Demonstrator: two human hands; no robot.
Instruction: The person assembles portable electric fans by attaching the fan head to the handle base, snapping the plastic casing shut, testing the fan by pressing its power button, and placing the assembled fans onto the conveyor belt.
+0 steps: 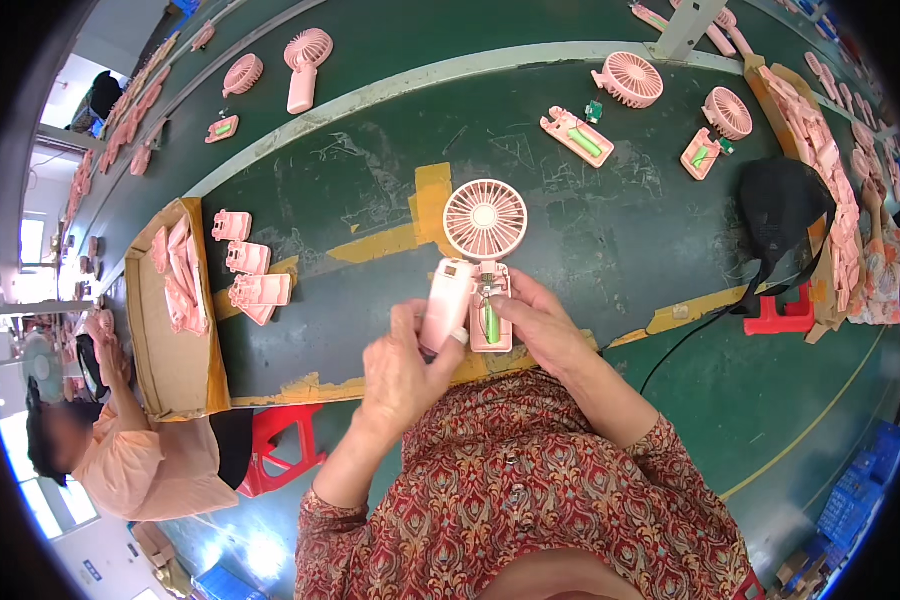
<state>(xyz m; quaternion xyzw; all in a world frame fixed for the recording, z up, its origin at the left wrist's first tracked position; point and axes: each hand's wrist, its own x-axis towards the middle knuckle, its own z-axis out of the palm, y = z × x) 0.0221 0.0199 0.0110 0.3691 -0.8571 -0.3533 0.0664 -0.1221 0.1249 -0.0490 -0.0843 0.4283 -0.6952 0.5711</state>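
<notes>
In front of me, at the table's near edge, is a pink handheld fan (485, 219) with a round slatted head. Its handle lies opened, showing a green battery (491, 322) and a small circuit board at the neck. My right hand (543, 325) grips the handle's right side, thumb over the battery. Against its left side my left hand (402, 362) holds a smooth pink handle cover (448, 305), tilted, with a small window near its top. The cover is beside the opened half, not over it. Some left-hand fingers are hidden behind the cover.
A cardboard box (135, 345) of pink parts stands at the left, with several pink shells (260, 291) beside it. Opened fans (578, 137) lie at the far right. A black bag (782, 210) rests near another parts-filled box (815, 150). A co-worker (140, 455) sits at left.
</notes>
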